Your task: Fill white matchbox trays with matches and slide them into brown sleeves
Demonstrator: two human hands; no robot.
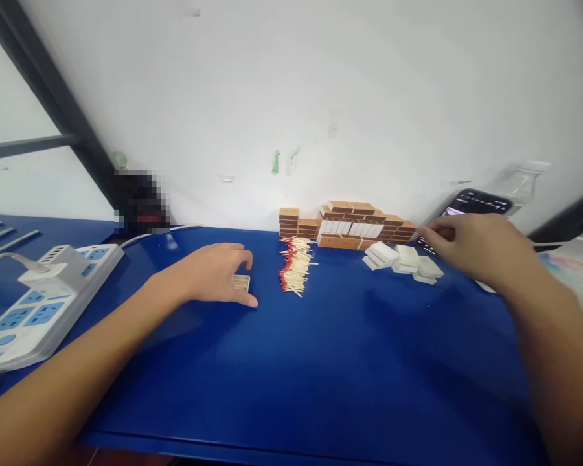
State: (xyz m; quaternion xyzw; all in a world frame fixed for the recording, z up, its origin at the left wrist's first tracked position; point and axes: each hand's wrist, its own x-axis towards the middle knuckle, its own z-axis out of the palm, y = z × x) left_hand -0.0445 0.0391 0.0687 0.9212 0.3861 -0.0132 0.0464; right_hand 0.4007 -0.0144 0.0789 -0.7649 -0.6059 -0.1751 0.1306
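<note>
My left hand (217,274) rests low over the blue table, thumb and fingers apart around a small white matchbox tray (241,282) filled with matchsticks. Part of that tray is hidden under the hand. At the right end of a stack of brown matchboxes (340,242), my right hand (459,236) has its thumb and fingers closed together. Whether something is between those fingertips cannot be made out. A pile of red-tipped matches (296,266) lies in front of the stack's left end. Several white matchbox trays (381,254) sit in small piles before its right side.
A phone (483,199) leans by a clear plastic bottle (522,184) behind my right hand. On the left lies a white power strip (61,304) with a plugged-in adapter and cables. A white wall (272,97) closes off the back of the blue table (296,375).
</note>
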